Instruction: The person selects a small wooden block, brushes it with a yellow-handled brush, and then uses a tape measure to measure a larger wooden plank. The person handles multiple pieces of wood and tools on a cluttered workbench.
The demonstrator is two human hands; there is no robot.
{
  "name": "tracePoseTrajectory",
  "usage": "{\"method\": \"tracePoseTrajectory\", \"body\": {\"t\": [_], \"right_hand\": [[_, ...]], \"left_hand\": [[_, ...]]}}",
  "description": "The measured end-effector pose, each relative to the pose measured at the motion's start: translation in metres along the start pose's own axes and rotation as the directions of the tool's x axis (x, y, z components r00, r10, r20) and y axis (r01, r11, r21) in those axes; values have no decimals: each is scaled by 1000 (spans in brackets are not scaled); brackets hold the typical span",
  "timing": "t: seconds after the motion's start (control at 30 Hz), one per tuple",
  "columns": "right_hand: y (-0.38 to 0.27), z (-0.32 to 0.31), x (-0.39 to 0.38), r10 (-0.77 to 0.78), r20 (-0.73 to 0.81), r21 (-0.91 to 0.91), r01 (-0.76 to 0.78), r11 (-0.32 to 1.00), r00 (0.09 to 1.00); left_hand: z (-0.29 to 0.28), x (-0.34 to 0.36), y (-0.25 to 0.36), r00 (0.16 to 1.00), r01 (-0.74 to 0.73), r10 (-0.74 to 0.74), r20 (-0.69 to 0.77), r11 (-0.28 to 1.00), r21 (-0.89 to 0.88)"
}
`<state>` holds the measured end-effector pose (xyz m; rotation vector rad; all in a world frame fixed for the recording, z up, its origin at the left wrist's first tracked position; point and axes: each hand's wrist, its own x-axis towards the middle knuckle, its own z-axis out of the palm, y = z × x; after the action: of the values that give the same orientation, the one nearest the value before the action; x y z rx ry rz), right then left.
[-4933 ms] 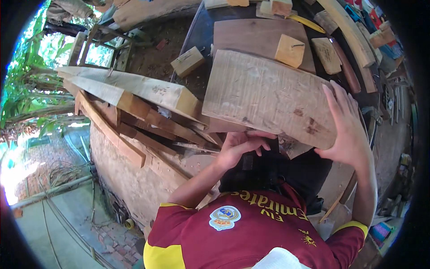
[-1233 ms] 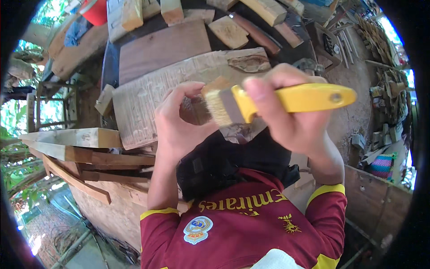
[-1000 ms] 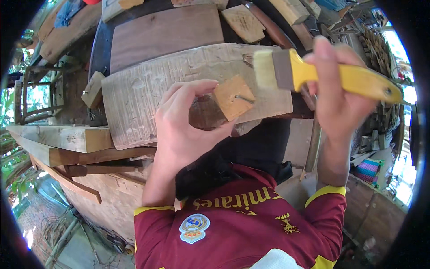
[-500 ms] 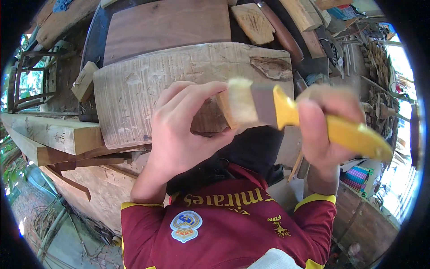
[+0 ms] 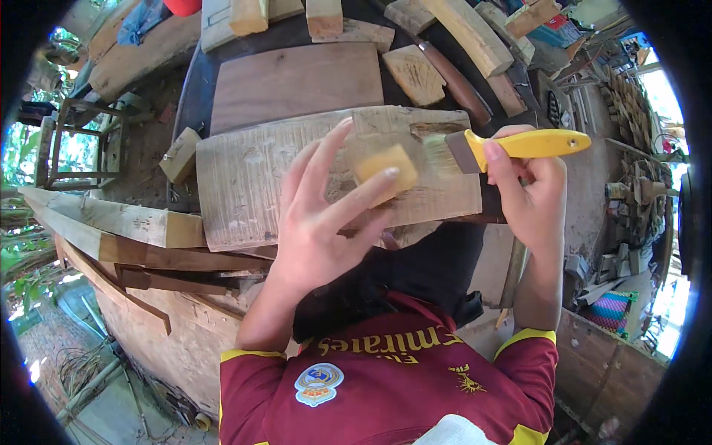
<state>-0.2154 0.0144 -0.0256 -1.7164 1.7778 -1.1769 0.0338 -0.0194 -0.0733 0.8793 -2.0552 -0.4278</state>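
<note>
A small yellowish-brown wooden block [image 5: 384,165], blurred by motion, is held at the fingertips of my left hand [image 5: 315,226]. The other fingers of that hand are stretched out and spread. In my right hand [image 5: 532,185] is a flat paintbrush with a yellow handle [image 5: 549,142], gripped near its neck. Its pale bristles point left toward the block, with a small gap between them. Both hands are above a thick, rough wooden board [image 5: 245,178] with scored marks across its top and a dark hollow near its far right corner.
Behind the thick board lies a flat brown panel [image 5: 297,85]. A tool with a brown wooden handle [image 5: 460,87] and several wood offcuts [image 5: 415,74] lie at the far right. Long timber pieces [image 5: 141,222] jut out on the left, and a small block [image 5: 180,156] sits beside the board.
The brush has moved away from the block, and its handle has swung up. The block has turned in my left hand, whose fingers have spread. The view has shifted to show more of the far side.
</note>
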Motion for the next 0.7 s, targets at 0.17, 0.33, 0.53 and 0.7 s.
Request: {"method": "tracePoseTrajectory", "body": {"t": [0.17,0.33,0.53,0.7], "right_hand": [[-19,-9,16,-51,-34,15,52,999,998],[-13,4,53,-171,-157,98,187,977,973],[2,42,86,-262,-39,-175,251,952,964],[5,53,97,-160,7,-146,159,976,987]], "left_hand": [[7,-9,-4,994,105,-103,17,984,-147],[8,-5,2,967,251,-253,1,956,-150],[9,-6,-6,993,111,-112,-25,993,-42],[8,-6,-4,991,127,-129,-23,991,-49]]}}
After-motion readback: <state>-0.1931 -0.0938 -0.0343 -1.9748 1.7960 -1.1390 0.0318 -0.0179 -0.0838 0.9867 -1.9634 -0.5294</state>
